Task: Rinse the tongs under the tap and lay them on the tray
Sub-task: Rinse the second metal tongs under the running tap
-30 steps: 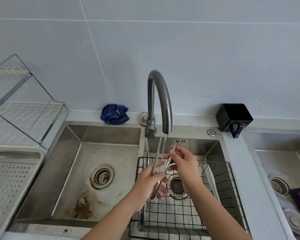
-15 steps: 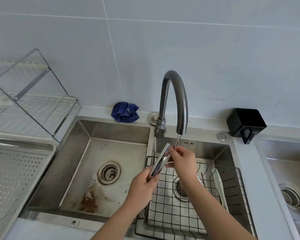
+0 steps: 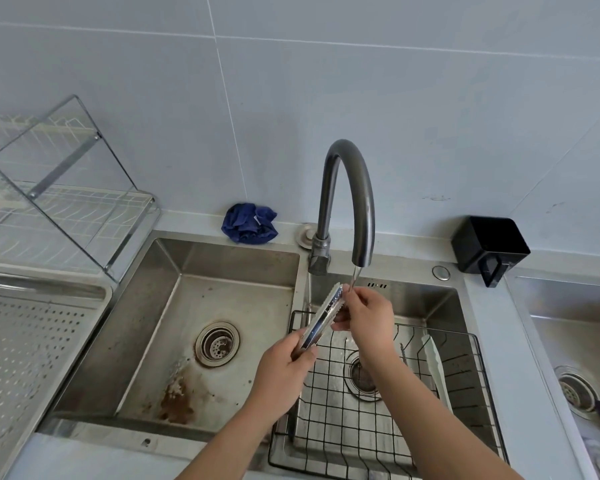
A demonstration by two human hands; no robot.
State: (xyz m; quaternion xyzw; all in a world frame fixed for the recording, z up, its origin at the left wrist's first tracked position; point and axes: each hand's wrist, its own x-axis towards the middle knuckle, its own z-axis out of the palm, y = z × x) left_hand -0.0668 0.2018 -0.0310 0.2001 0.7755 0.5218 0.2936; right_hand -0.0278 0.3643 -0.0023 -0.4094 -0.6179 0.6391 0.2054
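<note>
Steel tongs [image 3: 321,318] gripped in left hand [image 3: 284,370], right hand [image 3: 366,315] pinching serrated tips (apparently): best turned slowly under tap [image 3: 347,202] stream.

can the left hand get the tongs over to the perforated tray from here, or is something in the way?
Probably yes. The left hand grips the tongs at their lower end, and the perforated tray lies on that hand's side, past the open left basin. Nothing stands between them; the right hand would just have to let go.
</note>
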